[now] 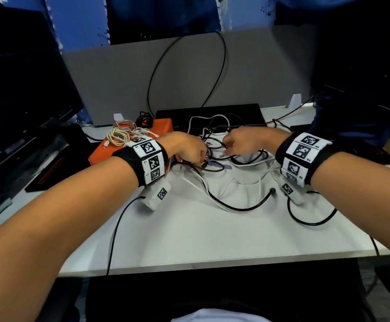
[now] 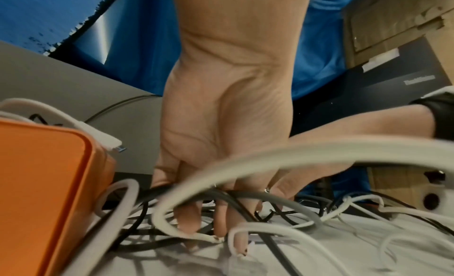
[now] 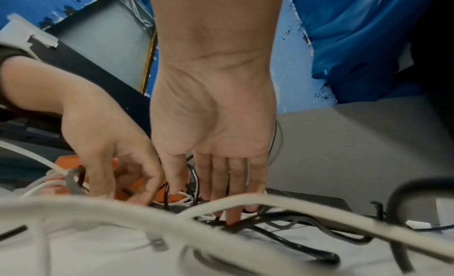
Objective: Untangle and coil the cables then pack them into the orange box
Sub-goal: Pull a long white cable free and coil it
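I have both hands down in the cable tangle [image 1: 217,147] in the middle of the white bench [image 1: 189,228]. My left hand [image 1: 187,147] has its fingers [image 2: 186,220] curled among black and white cables; whether they grip one, I cannot tell. My right hand [image 1: 245,141] reaches in with fingers [image 3: 233,202] straight, touching a black cable. The orange box [image 1: 110,149] sits closed just left of the tangle, with coiled cables [image 1: 122,133] on its lid.
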Available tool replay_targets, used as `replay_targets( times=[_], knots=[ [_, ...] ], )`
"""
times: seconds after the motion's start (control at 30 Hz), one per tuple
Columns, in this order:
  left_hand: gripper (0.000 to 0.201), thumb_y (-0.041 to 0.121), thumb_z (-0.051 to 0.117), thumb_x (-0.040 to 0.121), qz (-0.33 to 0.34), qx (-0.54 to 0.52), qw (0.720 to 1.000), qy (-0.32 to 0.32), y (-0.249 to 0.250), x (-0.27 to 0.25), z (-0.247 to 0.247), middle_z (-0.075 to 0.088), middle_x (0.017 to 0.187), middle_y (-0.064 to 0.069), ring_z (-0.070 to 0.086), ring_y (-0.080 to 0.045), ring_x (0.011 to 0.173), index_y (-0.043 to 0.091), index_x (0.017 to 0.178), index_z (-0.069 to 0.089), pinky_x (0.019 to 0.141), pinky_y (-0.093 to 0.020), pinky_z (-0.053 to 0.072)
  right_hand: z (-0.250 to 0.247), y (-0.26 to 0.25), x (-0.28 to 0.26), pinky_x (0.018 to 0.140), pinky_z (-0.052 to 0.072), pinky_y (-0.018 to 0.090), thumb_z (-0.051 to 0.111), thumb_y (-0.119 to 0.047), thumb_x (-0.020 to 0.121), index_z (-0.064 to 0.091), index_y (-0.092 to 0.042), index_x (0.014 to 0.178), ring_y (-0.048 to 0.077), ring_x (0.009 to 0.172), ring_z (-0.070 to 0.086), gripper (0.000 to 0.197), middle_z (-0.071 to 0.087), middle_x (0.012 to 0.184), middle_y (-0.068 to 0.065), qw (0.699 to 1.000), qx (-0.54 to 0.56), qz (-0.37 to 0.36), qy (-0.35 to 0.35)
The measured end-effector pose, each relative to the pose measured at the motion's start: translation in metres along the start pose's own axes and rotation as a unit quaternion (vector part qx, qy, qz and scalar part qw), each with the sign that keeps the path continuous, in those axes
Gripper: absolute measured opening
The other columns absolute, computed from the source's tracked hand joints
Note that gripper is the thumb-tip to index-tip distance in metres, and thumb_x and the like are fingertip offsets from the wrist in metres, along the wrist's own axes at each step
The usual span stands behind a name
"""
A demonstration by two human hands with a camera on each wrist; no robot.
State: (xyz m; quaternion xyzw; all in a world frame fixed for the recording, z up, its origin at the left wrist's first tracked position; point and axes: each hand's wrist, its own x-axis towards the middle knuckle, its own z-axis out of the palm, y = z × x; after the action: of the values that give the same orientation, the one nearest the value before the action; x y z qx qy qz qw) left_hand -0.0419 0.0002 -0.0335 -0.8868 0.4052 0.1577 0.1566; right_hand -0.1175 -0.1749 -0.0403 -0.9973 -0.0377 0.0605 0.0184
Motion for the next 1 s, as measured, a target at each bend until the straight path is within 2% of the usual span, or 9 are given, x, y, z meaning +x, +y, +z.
replay_targets(
  times=[0.13,0.27,0.4,0.47,0.53,0.63,0.7,0.8,1.0],
  knots=[
    [0.026,0.014,0.072,0.088,0.023,-0.061,0.996,0.056,-0.002,0.003,0.0,0.059,0.088,0.011,0.056,-0.015,0.08,0.019,0.113,0.067,0.061,-0.025,0.041,0.001,0.015,0.006,0.077,0.05,0.036,0.059,-0.033,0.099,0.065,-0.017,0.091,0.026,0.088,0.064,0.018,0.068,0.089,-0.001,1.0,-0.004,0.026,0.003],
    [0.035,0.017,0.074,0.089,0.032,-0.12,0.99,0.069,-0.001,0.005,0.001,0.071,0.106,0.001,0.067,-0.022,0.097,0.016,0.124,0.068,0.072,-0.025,0.048,-0.019,0.027,0.003,0.07,0.058,0.038,0.053,-0.011,0.101,0.061,-0.012,0.078,0.03,0.069,0.071,0.024,0.072,0.074,0.009,0.984,0.129,0.077,0.093],
    [0.044,0.026,0.074,0.09,0.045,-0.133,0.987,0.077,-0.002,0.005,0.0,0.066,0.124,0.0,0.062,-0.021,0.111,0.018,0.132,0.064,0.099,-0.034,0.051,-0.074,0.049,-0.002,0.047,0.059,0.035,0.047,-0.008,0.105,0.059,-0.01,0.102,0.024,0.053,0.072,0.012,0.073,0.091,0.02,0.835,0.376,0.201,0.348],
    [0.045,0.025,0.075,0.09,0.036,-0.113,0.989,0.086,-0.003,0.006,0.003,0.062,0.121,0.001,0.059,-0.021,0.107,0.017,0.132,0.061,0.088,-0.032,0.05,-0.097,0.058,-0.008,0.055,0.063,0.035,0.049,-0.011,0.105,0.061,-0.011,0.107,0.022,0.058,0.074,0.012,0.073,0.097,0.018,0.795,0.392,0.217,0.41],
    [0.041,0.024,0.075,0.089,0.018,-0.087,0.991,0.098,-0.003,0.007,0.006,0.056,0.112,0.002,0.054,-0.02,0.1,0.017,0.128,0.061,0.076,-0.028,0.042,-0.108,0.065,-0.013,0.079,0.063,0.036,0.055,-0.012,0.103,0.066,-0.01,0.116,0.026,0.083,0.077,0.017,0.072,0.111,0.013,0.82,0.327,0.226,0.411],
    [0.016,0.019,0.067,0.093,0.01,-0.074,0.988,0.133,-0.003,0.012,0.007,0.066,0.098,-0.002,0.063,-0.026,0.094,0.012,0.107,0.07,0.069,-0.028,0.043,-0.104,0.064,-0.02,0.098,0.052,0.036,0.058,-0.017,0.098,0.068,-0.011,0.121,0.032,0.114,0.066,0.025,0.07,0.124,0.013,0.875,0.211,0.196,0.388],
    [0.014,0.02,0.065,0.095,0.005,-0.124,0.976,0.18,-0.007,0.014,0.004,0.067,0.081,-0.003,0.063,-0.022,0.081,0.009,0.088,0.07,0.066,-0.029,0.043,-0.093,0.048,-0.026,0.082,0.055,0.032,0.056,-0.016,0.098,0.07,-0.014,0.109,0.03,0.1,0.071,0.017,0.073,0.113,0.013,0.902,0.206,0.144,0.35],
    [0.023,0.023,0.064,0.098,-0.004,-0.2,0.941,0.274,-0.012,0.013,-0.01,0.061,0.072,-0.006,0.054,-0.017,0.065,0.007,0.082,0.067,0.063,-0.029,0.041,-0.07,0.023,-0.033,0.06,0.054,0.026,0.056,-0.016,0.103,0.069,-0.008,0.1,0.023,0.069,0.073,0.016,0.076,0.096,0.012,0.953,0.252,0.059,0.158],
    [0.017,0.025,0.062,0.101,-0.032,-0.339,0.851,0.399,-0.02,0.011,-0.028,0.064,0.069,0.0,0.069,-0.024,0.066,0.019,0.085,0.067,0.069,-0.036,0.062,-0.02,0.003,-0.026,0.073,0.06,0.035,0.069,-0.04,0.097,0.07,-0.009,0.107,0.027,0.089,0.073,0.032,0.074,0.103,0.007,0.982,0.077,0.061,-0.163]
  ],
)
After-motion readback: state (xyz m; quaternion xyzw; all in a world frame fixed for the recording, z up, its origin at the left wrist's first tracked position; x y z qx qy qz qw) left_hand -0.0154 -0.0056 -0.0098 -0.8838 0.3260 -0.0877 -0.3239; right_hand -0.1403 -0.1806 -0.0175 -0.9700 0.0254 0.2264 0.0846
